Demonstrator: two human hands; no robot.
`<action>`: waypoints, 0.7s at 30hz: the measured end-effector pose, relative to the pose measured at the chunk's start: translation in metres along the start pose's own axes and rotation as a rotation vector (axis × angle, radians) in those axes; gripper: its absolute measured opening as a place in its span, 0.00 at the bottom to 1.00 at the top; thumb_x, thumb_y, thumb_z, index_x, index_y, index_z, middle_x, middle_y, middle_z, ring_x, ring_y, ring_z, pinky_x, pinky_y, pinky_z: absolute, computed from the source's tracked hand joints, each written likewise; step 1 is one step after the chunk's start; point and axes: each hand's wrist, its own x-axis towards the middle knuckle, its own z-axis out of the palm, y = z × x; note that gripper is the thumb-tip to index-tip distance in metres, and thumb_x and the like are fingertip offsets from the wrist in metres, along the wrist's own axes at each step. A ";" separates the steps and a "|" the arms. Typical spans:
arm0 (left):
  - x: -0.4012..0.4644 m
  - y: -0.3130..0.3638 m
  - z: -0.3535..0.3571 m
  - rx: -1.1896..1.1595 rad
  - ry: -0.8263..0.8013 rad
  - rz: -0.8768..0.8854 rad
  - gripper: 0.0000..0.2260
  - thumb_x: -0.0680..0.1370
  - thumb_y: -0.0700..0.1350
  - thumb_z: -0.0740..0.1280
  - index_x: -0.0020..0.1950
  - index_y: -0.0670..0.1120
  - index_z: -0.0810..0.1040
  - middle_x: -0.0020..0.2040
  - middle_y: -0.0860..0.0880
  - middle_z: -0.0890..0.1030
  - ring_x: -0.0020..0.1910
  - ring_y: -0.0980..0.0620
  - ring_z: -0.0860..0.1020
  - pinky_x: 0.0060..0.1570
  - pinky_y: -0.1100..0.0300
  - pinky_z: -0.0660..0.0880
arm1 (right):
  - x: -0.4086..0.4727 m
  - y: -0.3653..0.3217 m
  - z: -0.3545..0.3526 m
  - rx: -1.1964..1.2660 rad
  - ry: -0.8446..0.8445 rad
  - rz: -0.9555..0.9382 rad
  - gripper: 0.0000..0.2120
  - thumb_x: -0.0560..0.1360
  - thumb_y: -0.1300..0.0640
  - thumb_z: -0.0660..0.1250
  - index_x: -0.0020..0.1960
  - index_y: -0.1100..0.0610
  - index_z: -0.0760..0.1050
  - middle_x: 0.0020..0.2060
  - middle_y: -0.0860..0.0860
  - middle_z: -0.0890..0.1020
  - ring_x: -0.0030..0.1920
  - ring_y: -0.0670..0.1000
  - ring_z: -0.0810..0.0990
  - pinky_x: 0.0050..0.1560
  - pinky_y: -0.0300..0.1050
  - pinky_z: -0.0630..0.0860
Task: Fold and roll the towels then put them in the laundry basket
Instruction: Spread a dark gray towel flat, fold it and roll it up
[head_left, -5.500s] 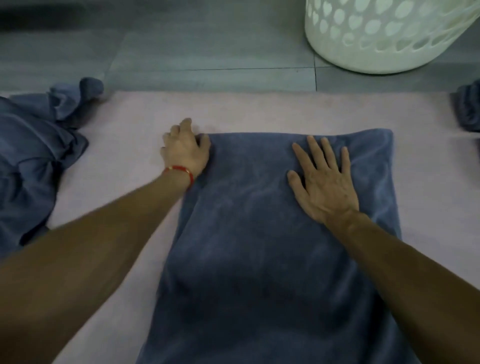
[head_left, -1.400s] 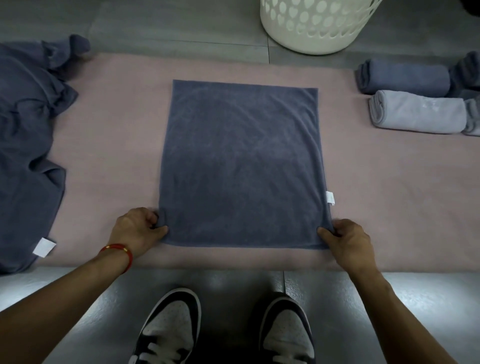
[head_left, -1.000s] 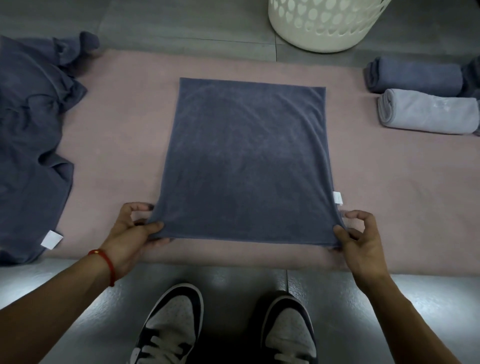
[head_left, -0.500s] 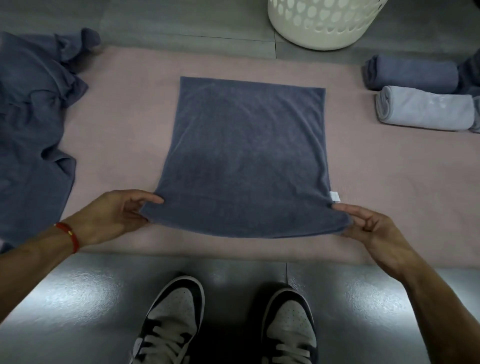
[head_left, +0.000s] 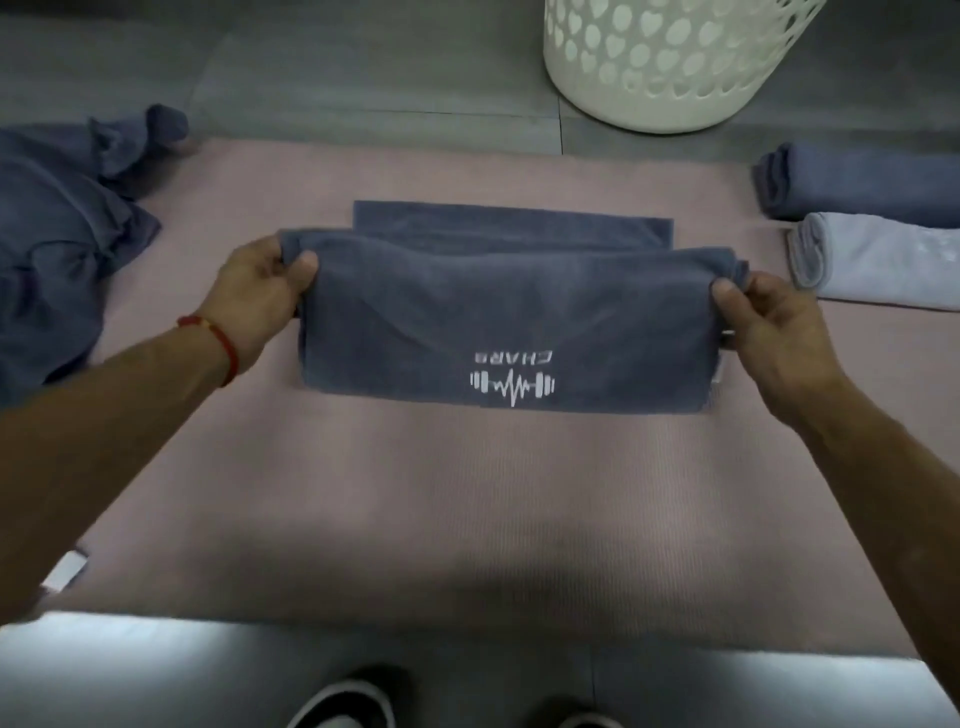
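Observation:
A dark blue towel (head_left: 467, 317) lies in the middle of the pink mat (head_left: 467, 509), its near half lifted and carried over toward the far edge. A white dumbbell logo shows on the turned-over face. My left hand (head_left: 260, 291) pinches the towel's left corner, and my right hand (head_left: 763, 317) pinches its right corner. A narrow strip of the towel's far end still lies flat beyond the fold. The white laundry basket (head_left: 670, 67) stands on the floor at the far right.
A heap of unfolded blue towels (head_left: 57, 249) lies at the left of the mat. Two rolled towels rest at the right edge: a dark blue roll (head_left: 857, 187) and a pale grey roll (head_left: 883, 260). My shoes (head_left: 343, 712) show at the bottom, on the grey floor.
Both hands picked up the towel's near corners and carried them away from me, folding the near half over. The logo side came into sight.

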 end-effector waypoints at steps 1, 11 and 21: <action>0.022 0.004 0.006 0.026 0.015 0.000 0.11 0.84 0.43 0.63 0.63 0.42 0.79 0.54 0.46 0.82 0.50 0.50 0.80 0.49 0.55 0.79 | 0.021 -0.001 0.006 -0.053 0.032 -0.004 0.17 0.82 0.48 0.64 0.54 0.63 0.78 0.45 0.55 0.82 0.44 0.53 0.79 0.49 0.53 0.80; 0.145 -0.004 0.058 0.488 0.181 -0.166 0.17 0.83 0.49 0.62 0.67 0.38 0.75 0.64 0.37 0.78 0.63 0.36 0.76 0.64 0.48 0.73 | 0.137 0.025 0.062 -0.617 0.222 -0.031 0.21 0.85 0.48 0.54 0.59 0.65 0.74 0.54 0.68 0.80 0.55 0.70 0.78 0.52 0.57 0.73; 0.139 -0.018 0.078 0.994 0.185 0.410 0.14 0.82 0.45 0.61 0.68 0.48 0.73 0.63 0.39 0.71 0.59 0.36 0.70 0.53 0.43 0.69 | 0.141 0.034 0.071 -0.796 0.215 -0.228 0.17 0.81 0.54 0.60 0.68 0.56 0.66 0.64 0.61 0.71 0.59 0.64 0.73 0.53 0.63 0.75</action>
